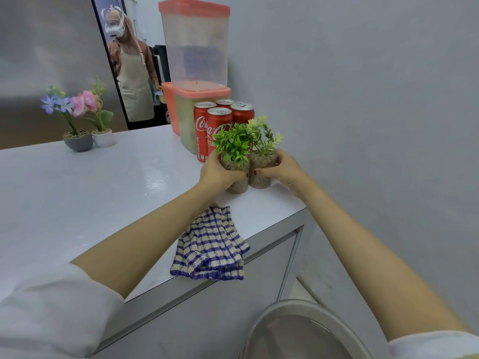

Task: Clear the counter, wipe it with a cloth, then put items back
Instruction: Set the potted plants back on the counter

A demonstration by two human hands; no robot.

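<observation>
1. Counter (77, 190): pale and glossy, set against a grey wall on the right.

2. Left plant pot (237, 186): small and speckled, with green sprigs, stood upright near the counter's right end. It is gripped by the left hand (220, 172), whose fingers are curled round its side.

3. Right plant pot (261, 181): of the same kind, touching the first. It is gripped by the right hand (282, 168), with the thumb laid across its front and the fingers wrapped behind. Whether the two bases rest on the surface or are just raised cannot be told.

4. Cloth (212, 244): blue-and-cream check, crumpled, laid at the counter's front edge and hung partly over it, below the left forearm.

5. Cans (220, 125): four red cola cans, grouped just behind the pots.

6. Containers (197, 45): two clear plastic tubs with coral lids, stacked behind the cans.

7. Flower pots (77, 142): one grey and one white, side by side at the far left, with blue and pink blooms.

8. Metal bowl (303, 332): seen below the counter, near the bottom edge
</observation>
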